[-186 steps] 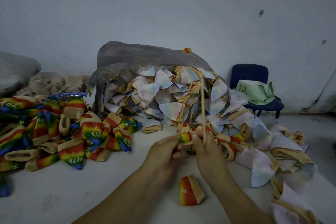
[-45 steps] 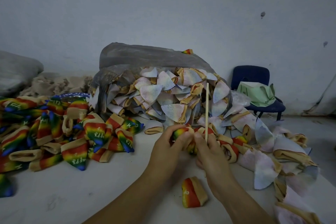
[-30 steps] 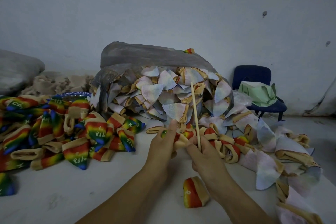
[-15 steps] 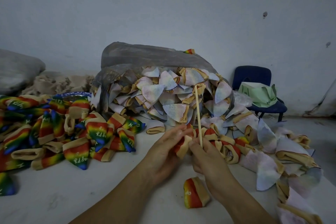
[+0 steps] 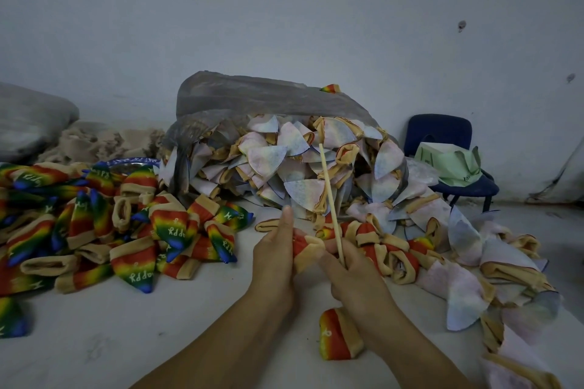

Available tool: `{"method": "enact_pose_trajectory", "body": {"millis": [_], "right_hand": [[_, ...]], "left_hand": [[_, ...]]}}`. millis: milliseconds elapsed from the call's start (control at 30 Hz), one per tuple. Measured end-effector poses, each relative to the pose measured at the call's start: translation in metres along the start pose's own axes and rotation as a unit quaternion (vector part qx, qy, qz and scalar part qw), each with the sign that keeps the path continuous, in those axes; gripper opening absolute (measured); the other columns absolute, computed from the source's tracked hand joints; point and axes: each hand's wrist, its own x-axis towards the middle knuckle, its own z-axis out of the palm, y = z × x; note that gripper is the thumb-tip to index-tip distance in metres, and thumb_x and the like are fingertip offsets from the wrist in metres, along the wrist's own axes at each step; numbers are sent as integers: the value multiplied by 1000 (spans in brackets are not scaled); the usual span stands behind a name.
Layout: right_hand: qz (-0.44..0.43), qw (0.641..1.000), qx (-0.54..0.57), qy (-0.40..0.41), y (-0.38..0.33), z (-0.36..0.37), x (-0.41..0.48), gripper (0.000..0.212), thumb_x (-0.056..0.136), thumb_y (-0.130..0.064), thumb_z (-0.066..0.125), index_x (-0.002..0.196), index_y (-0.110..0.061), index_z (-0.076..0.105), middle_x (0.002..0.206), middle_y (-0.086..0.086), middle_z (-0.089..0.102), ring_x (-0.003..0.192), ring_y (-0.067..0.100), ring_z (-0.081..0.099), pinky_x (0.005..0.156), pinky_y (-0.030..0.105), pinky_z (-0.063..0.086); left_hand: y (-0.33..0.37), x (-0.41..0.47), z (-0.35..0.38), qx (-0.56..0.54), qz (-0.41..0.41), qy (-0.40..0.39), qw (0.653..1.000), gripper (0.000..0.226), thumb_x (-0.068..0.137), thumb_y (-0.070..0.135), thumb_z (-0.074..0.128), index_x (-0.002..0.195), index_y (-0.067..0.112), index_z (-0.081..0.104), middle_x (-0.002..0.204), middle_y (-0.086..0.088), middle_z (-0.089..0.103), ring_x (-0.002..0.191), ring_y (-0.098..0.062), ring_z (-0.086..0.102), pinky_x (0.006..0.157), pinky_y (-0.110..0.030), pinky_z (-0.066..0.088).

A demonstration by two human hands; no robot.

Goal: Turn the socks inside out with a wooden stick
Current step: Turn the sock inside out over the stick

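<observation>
A sock half-way through turning, held between two hands at the table (image 5: 126,325)

Behind sits the big grey plastic bag (image 5: 268,98) spilling pale inside-out socks (image 5: 300,164), and to the left lies the rainbow pile (image 5: 136,262) that looks already turned. Just in front of the heap, the left hand (image 5: 275,253) grips a small red-and-tan sock (image 5: 305,246) with one finger straight up. The right hand (image 5: 357,275) touches the sock's cuff and has its fingers curled round the foot of the wooden stick (image 5: 330,199), which leans up and slightly left. The sock looks light, soft and stretchy, so I'd take it by the tan cuff and roll it down over the stiff, thin stick, which should be held low
</observation>
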Motion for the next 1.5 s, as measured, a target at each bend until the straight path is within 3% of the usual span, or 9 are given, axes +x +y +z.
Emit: {"method": "enact_pose_trajectory", "body": {"millis": [67,200,300,400,500,667,900,1333,1500], "right_hand": [[8,1000,26,-13,-2,1,-1,11,94,-34,53,88,-26,59,50,-15,43,41,1,35,45,18,30],[33,995,90,6,-5,-1,-1,13,95,-29,54,90,-18,59,52,-11,36,42,4,27,40,18,26],[44,987,157,6,-6,-2,0,13,96,-25,53,89,-14,58,58,-3,32,45,6,24,40,19,22],[47,987,155,4,-5,0,0,18,95,-29,54,89,-13,58,56,-3,33,44,6,25,41,20,23],[-3,1000,-5,18,0,-4,-2,33,91,-53,43,83,-27,62,54,-13,48,49,3,43,53,20,33],[-79,963,-255,-40,7,-30,-1,39,92,-57,31,86,-33,62,86,-3,67,80,5,61,76,31,49],[-143,905,-392,-81,16,-52,6,32,93,-51,40,76,-27,50,69,-2,53,59,8,48,51,22,29],[-199,872,-446,-32,12,-33,2,28,97,-47,37,79,-32,52,62,-7,52,64,9,52,49,22,33],[-178,875,-448,-35,8,-34,1,27,98,-46,37,74,-36,45,57,-8,47,56,7,48,48,19,29]], "left_hand": [[2,1,0,-16,-41,-9,999,56,81,71,55,60,22,72,65,-2,70,64,-16,66,71,-33,50],[6,-4,-2,-169,-133,-159,963,65,71,64,65,112,15,70,106,-16,74,95,-27,74,81,-39,59],[5,-7,-3,-162,-93,-233,954,48,70,54,71,103,20,78,100,-3,75,89,-13,73,81,-28,54],[5,-7,1,-100,-55,-208,971,29,70,50,73,81,23,76,77,4,68,61,-5,60,57,-19,42],[8,2,-4,-199,-107,-124,966,35,76,51,71,74,16,68,67,1,58,50,-8,47,42,-19,36],[18,17,-29,-426,-175,-27,887,54,83,48,70,99,-4,65,83,-13,74,73,-23,73,68,-34,61],[22,30,-41,-507,-137,-31,850,63,91,56,55,117,-2,55,102,-25,73,85,-31,75,62,-38,63],[13,15,-23,-312,-125,-113,935,30,93,28,62,76,6,71,105,-17,75,90,-21,75,62,-31,61],[9,14,-16,-227,-72,-125,963,37,101,38,49,94,6,65,105,-18,74,92,-23,75,63,-29,60]]}}
